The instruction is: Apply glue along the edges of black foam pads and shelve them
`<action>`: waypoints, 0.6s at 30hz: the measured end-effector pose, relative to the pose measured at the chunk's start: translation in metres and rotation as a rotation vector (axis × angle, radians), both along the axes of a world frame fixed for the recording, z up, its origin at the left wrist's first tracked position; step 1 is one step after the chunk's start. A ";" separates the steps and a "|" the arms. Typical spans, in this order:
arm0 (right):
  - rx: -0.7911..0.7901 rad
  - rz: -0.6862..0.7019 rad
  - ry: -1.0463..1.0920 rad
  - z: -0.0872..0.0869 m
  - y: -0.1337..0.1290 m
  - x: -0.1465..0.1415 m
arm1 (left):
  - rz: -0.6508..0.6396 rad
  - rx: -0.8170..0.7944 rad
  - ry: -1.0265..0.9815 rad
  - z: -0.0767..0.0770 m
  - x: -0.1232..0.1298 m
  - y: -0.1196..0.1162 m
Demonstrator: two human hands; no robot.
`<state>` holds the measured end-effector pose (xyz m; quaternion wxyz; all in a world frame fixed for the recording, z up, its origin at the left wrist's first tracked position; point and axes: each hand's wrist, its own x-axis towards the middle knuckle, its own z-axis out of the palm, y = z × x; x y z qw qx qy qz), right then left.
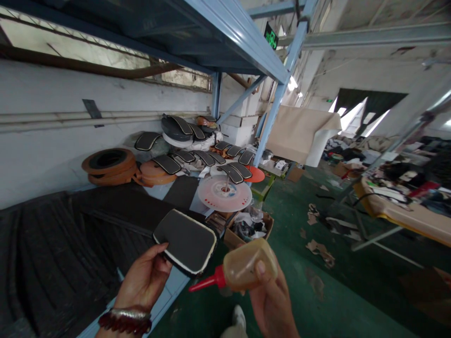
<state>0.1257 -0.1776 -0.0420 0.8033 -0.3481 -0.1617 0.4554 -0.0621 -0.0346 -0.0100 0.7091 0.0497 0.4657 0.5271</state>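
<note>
A dark rounded rectangular pad (pixel 186 241) with a pale line along its edge is held at its lower left corner by my left hand (pixel 146 277), the thumb on top. My right hand (pixel 271 291) grips a squeeze bottle (pixel 246 265) of amber liquid, its red nozzle pointing left and slightly down below the pad's right corner. Nozzle and pad look apart. Beyond them, several similar dark pads (pixel 167 164) lie over rolls and on a white reel (pixel 225 192).
Orange-brown rolls (pixel 109 164) stand by the wall. Black sheet material (pixel 45 253) covers the left side. A blue rack post (pixel 275 108) rises behind the reel. An open box (pixel 250 227) sits below it. At right is a cluttered table (pixel 398 211).
</note>
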 end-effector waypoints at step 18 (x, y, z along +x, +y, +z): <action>-0.273 -0.142 0.601 0.010 0.033 0.090 | 0.264 -0.130 0.157 -0.100 0.025 0.116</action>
